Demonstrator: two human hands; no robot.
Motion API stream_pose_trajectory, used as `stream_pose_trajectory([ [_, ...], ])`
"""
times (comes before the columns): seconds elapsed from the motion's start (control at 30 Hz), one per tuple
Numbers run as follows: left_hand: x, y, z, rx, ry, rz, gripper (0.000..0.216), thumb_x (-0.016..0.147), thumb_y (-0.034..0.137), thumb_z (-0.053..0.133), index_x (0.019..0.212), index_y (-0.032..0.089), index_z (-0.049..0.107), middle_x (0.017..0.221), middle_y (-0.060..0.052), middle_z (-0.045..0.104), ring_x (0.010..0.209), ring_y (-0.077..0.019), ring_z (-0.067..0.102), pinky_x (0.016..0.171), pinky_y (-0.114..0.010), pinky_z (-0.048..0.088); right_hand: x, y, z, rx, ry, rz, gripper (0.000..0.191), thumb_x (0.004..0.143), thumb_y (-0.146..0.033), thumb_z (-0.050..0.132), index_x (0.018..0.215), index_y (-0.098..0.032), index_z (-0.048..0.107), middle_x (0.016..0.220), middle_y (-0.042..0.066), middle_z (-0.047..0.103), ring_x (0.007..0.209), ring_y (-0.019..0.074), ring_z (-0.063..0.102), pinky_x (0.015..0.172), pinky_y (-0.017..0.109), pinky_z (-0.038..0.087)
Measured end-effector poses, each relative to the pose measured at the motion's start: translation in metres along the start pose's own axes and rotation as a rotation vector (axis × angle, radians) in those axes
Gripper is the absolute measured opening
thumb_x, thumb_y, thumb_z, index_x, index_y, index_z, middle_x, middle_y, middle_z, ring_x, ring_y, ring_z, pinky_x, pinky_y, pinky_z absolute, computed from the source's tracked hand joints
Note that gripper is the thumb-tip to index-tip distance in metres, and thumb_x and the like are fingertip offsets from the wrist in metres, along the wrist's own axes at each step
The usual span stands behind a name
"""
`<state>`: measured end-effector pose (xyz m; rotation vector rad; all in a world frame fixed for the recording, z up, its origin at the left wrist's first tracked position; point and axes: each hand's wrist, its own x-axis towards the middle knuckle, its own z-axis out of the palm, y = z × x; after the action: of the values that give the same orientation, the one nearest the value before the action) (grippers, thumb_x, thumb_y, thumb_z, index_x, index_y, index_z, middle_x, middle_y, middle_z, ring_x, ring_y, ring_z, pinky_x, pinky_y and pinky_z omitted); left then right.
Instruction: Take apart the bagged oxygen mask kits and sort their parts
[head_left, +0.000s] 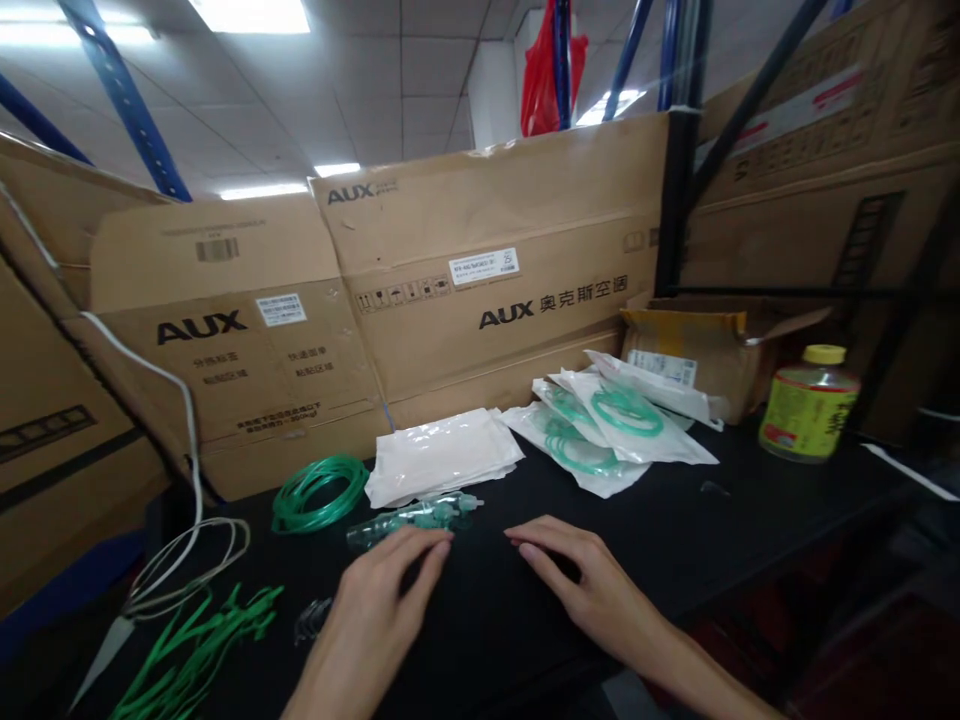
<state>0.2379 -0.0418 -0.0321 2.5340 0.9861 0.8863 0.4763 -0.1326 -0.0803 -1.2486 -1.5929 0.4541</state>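
My left hand (394, 590) hovers low over the black table, thumb and fingertips drawn together in a pinch. Nothing shows between them. Just beyond it lies a clear oxygen mask (412, 517) with pale green fittings, partly covered by the fingers. To the right, my right hand (574, 570) is curled the same way, thumb close under the fingers, with no object visible in it. The two hands face each other, apart. Behind the mask is a stack of white pouches (446, 455); left of it rests a coil of green tubing (319, 494).
Bagged green tubing sets (615, 415) lie at the back, before an open carton (690, 340). A yellow-labelled bottle (808, 405) stands at right. Green straps (202, 650), scissors (105, 655) and a white cord (191, 430) are at left. Cardboard panels (480, 220) wall the back.
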Motion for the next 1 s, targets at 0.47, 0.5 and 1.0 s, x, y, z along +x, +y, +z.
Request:
stream_pose_trajectory([
  [0.47,0.127,0.059,0.141,-0.781,-0.317,-0.533,0.061,0.092,0.065,0.055,0.111,0.009,0.065,0.109,-0.020,0.074,0.078,-0.0216,0.076,0.075,-0.031,0.061,0.027,0.043,-0.086,-0.650,0.369,-0.157,0.030,0.103,-0.028,0.046,0.116,-0.020,0.071,0.119,0.015,0.068,0.113,0.0283,0.063,0.100,0.046,0.052],
  [0.5,0.136,0.059,0.149,-0.791,-0.311,-0.555,0.063,0.093,0.066,0.052,0.111,0.007,0.064,0.111,-0.022,0.073,0.078,-0.0214,0.076,0.076,-0.031,0.062,0.036,0.048,-0.091,-0.687,0.377,-0.153,0.030,0.103,-0.028,0.046,0.118,-0.018,0.070,0.123,0.017,0.065,0.117,0.0303,0.061,0.103,0.049,0.050],
  [1.0,0.195,0.082,0.169,-0.818,-0.085,-0.655,0.039,0.100,0.041,0.059,0.130,0.015,0.057,0.119,-0.011,0.066,0.092,-0.0199,0.069,0.078,-0.038,0.060,0.090,0.112,-0.115,-0.845,0.408,0.000,0.029,0.098,-0.032,0.064,0.123,-0.018,0.063,0.127,0.009,0.065,0.108,0.0241,0.066,0.092,0.046,0.056],
])
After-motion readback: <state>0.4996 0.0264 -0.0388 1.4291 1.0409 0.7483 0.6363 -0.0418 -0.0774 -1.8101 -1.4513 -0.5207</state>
